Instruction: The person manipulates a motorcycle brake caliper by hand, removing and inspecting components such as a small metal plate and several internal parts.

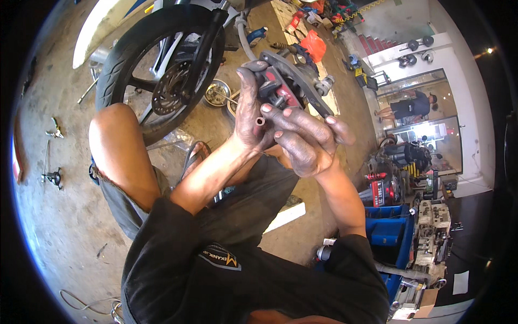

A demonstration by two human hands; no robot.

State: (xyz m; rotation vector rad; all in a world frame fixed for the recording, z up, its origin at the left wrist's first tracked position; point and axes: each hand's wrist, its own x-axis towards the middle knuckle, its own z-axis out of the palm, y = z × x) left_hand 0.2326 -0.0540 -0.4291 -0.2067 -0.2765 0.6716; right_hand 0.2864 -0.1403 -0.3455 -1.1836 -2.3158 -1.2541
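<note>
Both of my hands are raised together in front of me, blackened with grease. My left hand (248,116) is closed against the near left side of a dark metal motorcycle part (291,73), its fingers pointing up along it. This part has a long curved bar, a red inner plate and a round fitting at its right end. My right hand (307,137) curls its fingers around the part's lower side. Between my palms pokes a short reddish-brown tube (259,123), its hollow end toward me. Much of the part is hidden behind my fingers.
A motorcycle front wheel (116,73) with a brake disc stands ahead on the left. Beside it is a metal bowl (217,93) of small parts. Tools lie on the left floor. A blue crate (386,232) sits at right; a person (413,106) stands far right.
</note>
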